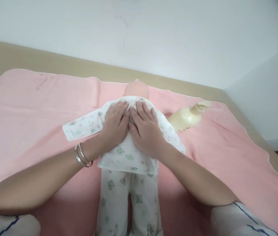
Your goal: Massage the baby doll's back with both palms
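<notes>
A baby doll (137, 89) lies lengthwise before me, its head at the far end. It wears a white long-sleeved top (126, 157) and matching white trousers (143, 196), both printed with small green animals. My left hand (116, 124) rests flat on the left side of the top's upper part, fingers stretched toward the head. Beside it, my right hand (145, 127) lies flat on the other side, fingers extended. The two thumbs nearly meet at the middle. Neither hand grips anything. The doll's face and hands are out of sight.
A pale yellow pump bottle (186, 118) lies tilted by the doll's right-hand sleeve. Under everything spreads a pink cloth (37, 111) with folds, on a tan surface (55, 60). A white wall (153, 39) rises behind and at the right.
</notes>
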The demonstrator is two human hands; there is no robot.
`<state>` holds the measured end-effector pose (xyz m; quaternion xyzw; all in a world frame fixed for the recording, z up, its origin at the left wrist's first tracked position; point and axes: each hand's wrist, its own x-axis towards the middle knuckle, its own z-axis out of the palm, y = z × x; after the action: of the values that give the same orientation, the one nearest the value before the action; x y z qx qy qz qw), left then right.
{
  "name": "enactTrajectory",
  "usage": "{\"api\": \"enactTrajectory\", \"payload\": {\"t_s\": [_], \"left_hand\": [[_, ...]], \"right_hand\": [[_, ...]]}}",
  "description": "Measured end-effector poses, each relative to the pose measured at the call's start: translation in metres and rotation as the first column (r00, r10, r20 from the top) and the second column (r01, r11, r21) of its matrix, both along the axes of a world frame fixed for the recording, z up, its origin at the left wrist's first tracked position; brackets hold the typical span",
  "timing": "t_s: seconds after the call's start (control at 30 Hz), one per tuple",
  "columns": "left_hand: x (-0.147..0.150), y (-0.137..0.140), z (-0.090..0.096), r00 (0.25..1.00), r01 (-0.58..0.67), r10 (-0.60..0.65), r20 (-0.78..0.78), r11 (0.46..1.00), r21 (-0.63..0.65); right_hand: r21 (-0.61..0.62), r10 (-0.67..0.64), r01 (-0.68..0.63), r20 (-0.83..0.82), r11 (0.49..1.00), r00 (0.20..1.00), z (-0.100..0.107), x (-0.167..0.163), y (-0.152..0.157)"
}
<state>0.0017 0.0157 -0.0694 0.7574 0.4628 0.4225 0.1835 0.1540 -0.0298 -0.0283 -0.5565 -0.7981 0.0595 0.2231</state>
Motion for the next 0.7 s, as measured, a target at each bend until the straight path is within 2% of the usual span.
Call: {"api": "enactTrajectory", "payload": {"t_s": [0.07,0.2,0.27,0.33,0.4,0.5,0.53,0.6,0.67,0.7], "left_hand": [[0.0,0.0,-0.001,1.0,0.0,0.0,0.005,1.0,0.0],[0.0,-0.001,0.0,1.0,-0.014,0.014,0.009,1.0,-0.02],[0.001,-0.001,0.002,1.0,-0.015,0.016,0.006,1.0,-0.022],[0.001,-0.001,0.002,1.0,-0.009,0.009,0.0,1.0,-0.015],[0.0,0.0,0.001,1.0,-0.011,0.011,-0.01,1.0,-0.015],[-0.001,0.0,-0.001,1.0,-0.017,0.017,-0.024,1.0,-0.013],[-0.001,0.0,-0.001,1.0,-0.015,0.014,-0.027,1.0,-0.005],[-0.001,0.0,-0.001,0.999,-0.015,0.015,-0.031,1.0,0.018],[-0.001,-0.001,0.0,0.999,-0.024,0.025,-0.041,0.999,0.022],[0.0,-0.002,0.002,0.998,-0.029,0.029,-0.048,1.0,0.013]], "right_hand": [[-0.028,0.003,-0.004,-0.018,1.0,1.0,0.002,0.001,0.0],[0.143,0.015,0.003,-0.124,0.99,0.992,0.01,0.006,-0.004],[0.186,0.011,0.011,-0.116,0.982,0.993,0.009,0.007,-0.004],[0.117,0.011,-0.007,-0.032,0.993,0.999,0.005,0.005,-0.001],[-0.002,0.029,-0.028,0.08,1.0,0.996,0.006,0.002,0.0],[-0.112,0.083,-0.063,0.178,0.992,0.98,0.023,0.001,-0.008],[-0.133,0.127,-0.103,0.187,0.986,0.974,0.033,0.002,-0.014],[-0.117,0.289,-0.273,0.161,0.955,0.944,0.055,0.008,-0.033],[-0.139,0.512,-0.499,0.09,0.856,0.854,0.071,0.02,-0.061],[-0.129,0.582,-0.573,0.057,0.81,0.811,0.075,0.028,-0.076]]}}
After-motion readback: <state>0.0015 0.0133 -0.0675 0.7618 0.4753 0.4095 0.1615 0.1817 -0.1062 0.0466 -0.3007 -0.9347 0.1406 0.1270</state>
